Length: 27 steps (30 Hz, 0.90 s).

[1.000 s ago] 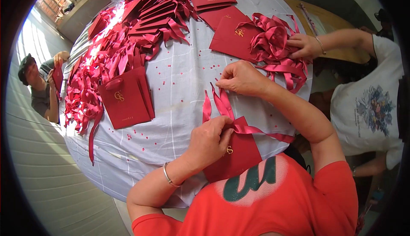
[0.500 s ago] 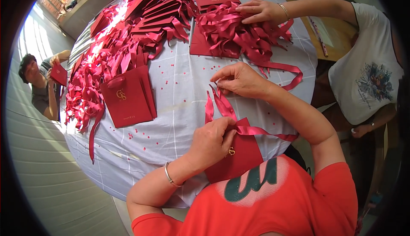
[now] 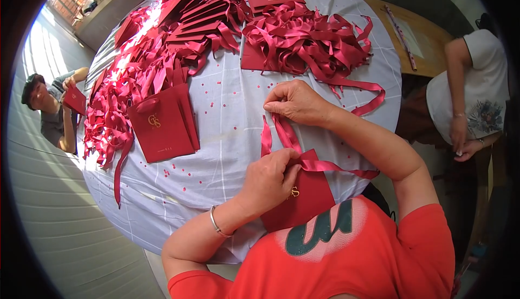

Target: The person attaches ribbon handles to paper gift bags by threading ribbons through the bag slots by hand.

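A dark red paper gift bag (image 3: 306,201) lies flat at the table's near edge, against my red shirt. My left hand (image 3: 271,180) pinches a ribbon at the bag's top edge, thumb and fingers pressed together. From there one pink-red ribbon (image 3: 338,167) trails off to the right, and a loose end stands up to the left. Farther up, my right hand (image 3: 298,103) is closed on the tip of another length of ribbon (image 3: 286,132), which runs down to my left hand. The exact fingertip grip on the right is partly hidden.
A heap of cut ribbons (image 3: 309,39) lies on red bags at the far right. Finished-looking bags (image 3: 162,123) stand left of centre, before a big pile of ribboned bags (image 3: 200,15). Small red dots litter the white tablecloth (image 3: 222,153). Two people are at the left and right.
The other person on the right has withdrawn a hand from the ribbon heap and stepped back. My right hand has shifted slightly left and its fingers have closed in. My left hand stays put.
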Available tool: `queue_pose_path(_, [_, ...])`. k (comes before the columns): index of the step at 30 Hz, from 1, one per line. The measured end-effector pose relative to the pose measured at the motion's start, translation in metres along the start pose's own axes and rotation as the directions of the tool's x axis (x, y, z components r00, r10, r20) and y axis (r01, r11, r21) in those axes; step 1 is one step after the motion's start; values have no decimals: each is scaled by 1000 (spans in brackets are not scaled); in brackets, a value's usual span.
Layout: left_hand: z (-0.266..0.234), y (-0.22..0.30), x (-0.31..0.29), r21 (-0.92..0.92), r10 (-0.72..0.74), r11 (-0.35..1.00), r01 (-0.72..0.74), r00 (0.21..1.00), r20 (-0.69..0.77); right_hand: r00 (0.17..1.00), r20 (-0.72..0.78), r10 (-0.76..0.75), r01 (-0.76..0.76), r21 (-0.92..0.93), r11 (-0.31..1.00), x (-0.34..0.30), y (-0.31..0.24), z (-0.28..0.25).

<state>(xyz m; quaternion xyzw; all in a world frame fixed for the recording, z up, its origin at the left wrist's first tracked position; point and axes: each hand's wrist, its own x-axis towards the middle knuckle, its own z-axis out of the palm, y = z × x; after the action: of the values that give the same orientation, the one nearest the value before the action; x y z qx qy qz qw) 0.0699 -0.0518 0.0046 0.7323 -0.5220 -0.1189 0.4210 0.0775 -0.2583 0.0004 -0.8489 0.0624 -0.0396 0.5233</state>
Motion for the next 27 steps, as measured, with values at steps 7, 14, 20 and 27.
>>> queue_pose_path(7, [1,0,0,-20,-8,1000,8,1000,-4,998,-44,-39,39,9,999,1,6,3])
queue_pose_path(14, [0,0,0,-16,-14,1000,14,1000,-13,992,-67,-108,100,-108,989,2,4,3])
queue_pose_path(20, [3,-1,0,-25,-24,999,24,1000,-15,974,-114,-198,169,-221,960,-2,8,8])
queue_pose_path(27, [1,1,2,18,-47,999,47,999,6,845,-241,-477,401,-305,864,-30,0,0])
